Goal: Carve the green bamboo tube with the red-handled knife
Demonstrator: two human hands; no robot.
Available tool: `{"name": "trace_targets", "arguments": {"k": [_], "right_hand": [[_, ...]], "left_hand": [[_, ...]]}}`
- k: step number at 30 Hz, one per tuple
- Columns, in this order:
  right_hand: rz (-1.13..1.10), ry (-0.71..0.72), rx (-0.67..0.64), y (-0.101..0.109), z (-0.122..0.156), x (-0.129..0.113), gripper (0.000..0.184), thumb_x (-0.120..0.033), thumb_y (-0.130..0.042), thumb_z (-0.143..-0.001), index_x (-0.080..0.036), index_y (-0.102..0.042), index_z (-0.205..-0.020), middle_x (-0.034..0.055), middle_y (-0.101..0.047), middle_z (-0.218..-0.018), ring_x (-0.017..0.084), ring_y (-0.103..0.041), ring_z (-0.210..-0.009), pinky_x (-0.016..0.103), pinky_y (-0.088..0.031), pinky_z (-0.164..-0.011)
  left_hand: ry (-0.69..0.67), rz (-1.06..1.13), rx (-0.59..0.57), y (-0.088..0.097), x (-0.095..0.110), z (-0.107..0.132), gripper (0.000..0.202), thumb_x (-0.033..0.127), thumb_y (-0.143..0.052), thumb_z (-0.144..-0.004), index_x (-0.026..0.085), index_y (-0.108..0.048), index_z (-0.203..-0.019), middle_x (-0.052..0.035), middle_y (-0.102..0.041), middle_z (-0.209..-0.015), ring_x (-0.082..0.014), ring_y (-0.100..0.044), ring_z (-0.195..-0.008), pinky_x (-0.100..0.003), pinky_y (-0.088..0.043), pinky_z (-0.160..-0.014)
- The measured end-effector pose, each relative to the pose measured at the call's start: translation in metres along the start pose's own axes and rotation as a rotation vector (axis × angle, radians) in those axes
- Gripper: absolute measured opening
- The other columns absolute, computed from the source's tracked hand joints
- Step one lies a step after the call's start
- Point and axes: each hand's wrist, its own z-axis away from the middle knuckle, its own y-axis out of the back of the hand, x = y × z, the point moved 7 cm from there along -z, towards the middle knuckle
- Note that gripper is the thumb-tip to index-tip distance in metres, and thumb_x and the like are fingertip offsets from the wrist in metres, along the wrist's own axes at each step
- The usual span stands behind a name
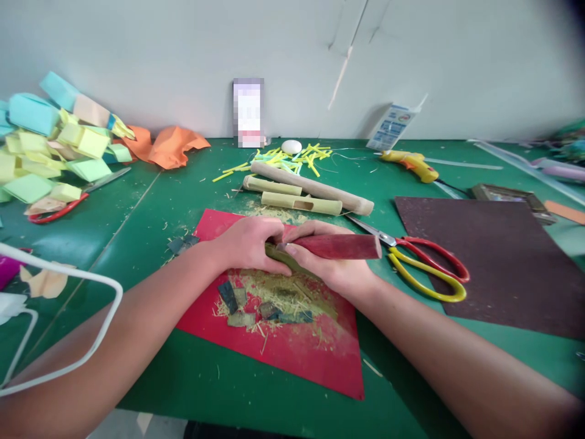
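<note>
My left hand (250,242) is closed around a greenish bamboo piece (275,252) low over a red sheet (329,366). In my right hand (350,273) is a carving tool with a thick red wooden handle (340,246); its tip meets the bamboo between both hands, and its blade is mostly hidden. My right fingers also reach around the bamboo's far side. Pale shavings (292,286) and small dark squares (227,297) lie on the sheet below. Behind my hands rest a bamboo tube with a cut slot (283,200), another tube (274,185) and a longer stick (315,186).
Scissors with red and yellow handles (427,268) lie right, partly on a dark brown sheet (503,262). Further back are a yellow glue gun (411,164), thin yellow strips (228,174) and a phone (249,113). Folded papers (59,146) and a white cable (91,274) occupy the left.
</note>
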Motion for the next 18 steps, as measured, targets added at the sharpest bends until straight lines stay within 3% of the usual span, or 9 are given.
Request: {"name": "trace_targets", "arguments": {"k": [11, 18], "right_hand": [[0.143, 0.087, -0.038, -0.002, -0.001, -0.009, 0.005, -0.026, -0.069, -0.077, -0.021, -0.067, -0.076, 0.0005, -0.071, -0.079, 0.014, -0.066, -0.070, 0.027, -0.053, -0.070], [0.220, 0.158, 0.047, 0.008, 0.006, -0.019, 0.017, -0.021, -0.059, -0.076, -0.020, -0.053, -0.061, -0.0020, -0.054, -0.060, 0.011, -0.051, -0.055, 0.027, -0.041, -0.053]], "left_hand": [[-0.055, 0.016, 0.009, -0.001, -0.001, 0.000, 0.046, 0.059, -0.073, -0.068, 0.018, -0.055, -0.077, 0.0012, -0.058, -0.076, -0.0132, -0.051, -0.070, -0.026, -0.033, -0.061], [-0.022, 0.023, 0.013, 0.001, 0.001, 0.000, 0.048, 0.060, -0.076, -0.064, 0.017, -0.055, -0.073, 0.0005, -0.058, -0.073, -0.0133, -0.050, -0.068, -0.026, -0.032, -0.061]]}}
